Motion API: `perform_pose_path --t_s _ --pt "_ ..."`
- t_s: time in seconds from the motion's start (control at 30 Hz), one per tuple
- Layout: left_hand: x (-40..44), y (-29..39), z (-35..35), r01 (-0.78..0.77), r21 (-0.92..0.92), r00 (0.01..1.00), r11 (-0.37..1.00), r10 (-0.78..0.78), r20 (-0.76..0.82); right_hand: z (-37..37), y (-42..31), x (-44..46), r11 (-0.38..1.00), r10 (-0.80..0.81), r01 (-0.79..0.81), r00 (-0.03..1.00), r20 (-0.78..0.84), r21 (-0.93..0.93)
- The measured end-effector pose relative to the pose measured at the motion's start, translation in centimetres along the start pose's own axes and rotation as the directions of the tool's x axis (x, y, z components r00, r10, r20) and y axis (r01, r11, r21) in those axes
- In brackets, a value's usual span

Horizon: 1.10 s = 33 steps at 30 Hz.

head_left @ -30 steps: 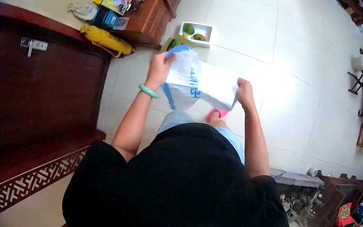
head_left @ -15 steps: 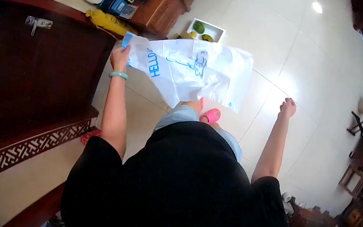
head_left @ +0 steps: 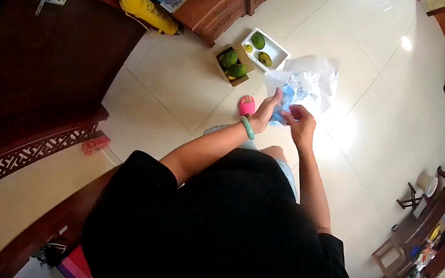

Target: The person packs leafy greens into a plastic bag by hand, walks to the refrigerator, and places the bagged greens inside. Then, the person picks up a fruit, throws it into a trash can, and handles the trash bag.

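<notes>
A white plastic bag [head_left: 310, 80] with blue print hangs in front of me, its blue end gathered between my two hands. My left hand [head_left: 266, 111], with a green bangle at the wrist, is closed on the bag's blue part. From the other side my right hand [head_left: 301, 124] pinches the same blue part with bent fingers. Beyond the bag on the floor stand a white tray [head_left: 281, 50] with green fruit, which look like mangoes, and a cardboard box [head_left: 243, 79] holding several more.
A carved wooden cabinet [head_left: 211, 15] stands at the upper left, beside a dark door [head_left: 64, 57]. A yellow bag [head_left: 148, 11] lies near the door. Dark wooden furniture [head_left: 431, 205] lines the right side, with a small stool [head_left: 411, 199] close by. My pink slipper [head_left: 247, 105] is below.
My right hand has come in from the far right onto the bag. My left hand has moved right, and the spread bag is now bunched. The fruit box has come into sight.
</notes>
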<state>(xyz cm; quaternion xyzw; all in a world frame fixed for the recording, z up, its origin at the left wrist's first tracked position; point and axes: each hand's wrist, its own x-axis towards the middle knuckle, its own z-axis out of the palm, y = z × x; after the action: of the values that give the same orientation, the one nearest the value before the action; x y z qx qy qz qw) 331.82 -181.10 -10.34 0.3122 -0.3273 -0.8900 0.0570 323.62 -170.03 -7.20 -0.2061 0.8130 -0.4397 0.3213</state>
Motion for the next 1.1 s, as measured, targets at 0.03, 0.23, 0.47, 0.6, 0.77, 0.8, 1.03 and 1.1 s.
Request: perform_pose_path --t_s 0.03,0.23,0.47,0.6,0.77,0.8,1.03,1.1 --pt "-0.2 1.5 0.6 0.015 -0.003 1.000 1.000 -0.015 -0.012 -0.8 -0.9 0.8 0.975 0.107 -0.112 0.994 0.035 0.191" --pt "3.9 3.0 -3.9 0.042 -0.209 0.994 0.977 -0.062 -0.092 -3.5 1.0 5.0 0.481 0.328 -0.377 0.915 0.236 0.792" --pt "4.3 10.4 -7.5 0.051 -0.347 0.989 0.936 -0.095 -0.112 -12.8 2.6 9.2 0.277 0.408 -0.471 0.847 0.341 0.838" --pt "1.6 15.0 -8.1 0.076 0.108 0.980 0.991 -0.094 0.174 -17.6 1.8 9.0 0.645 -0.138 -0.187 0.925 0.354 0.741" --pt "4.5 13.3 -6.9 0.180 0.810 0.981 0.558 -0.048 -0.185 -19.4 2.8 10.8 0.939 -0.069 0.103 0.991 0.114 -0.329" --pt "5.9 11.8 -7.6 0.195 0.871 0.965 0.450 0.068 -0.251 -18.6 3.0 10.8 0.893 -0.097 0.053 0.992 -0.078 -0.448" --pt "9.5 10.8 -2.7 0.278 0.870 0.852 0.407 -0.522 -0.028 -18.8 12.3 16.6 0.691 0.127 0.197 0.914 0.385 -0.695" --pt "16.2 16.7 -0.9 -0.415 0.910 0.885 0.005 -0.228 0.405 -22.9 5.8 23.1 0.464 0.235 0.359 0.831 0.504 -0.810"
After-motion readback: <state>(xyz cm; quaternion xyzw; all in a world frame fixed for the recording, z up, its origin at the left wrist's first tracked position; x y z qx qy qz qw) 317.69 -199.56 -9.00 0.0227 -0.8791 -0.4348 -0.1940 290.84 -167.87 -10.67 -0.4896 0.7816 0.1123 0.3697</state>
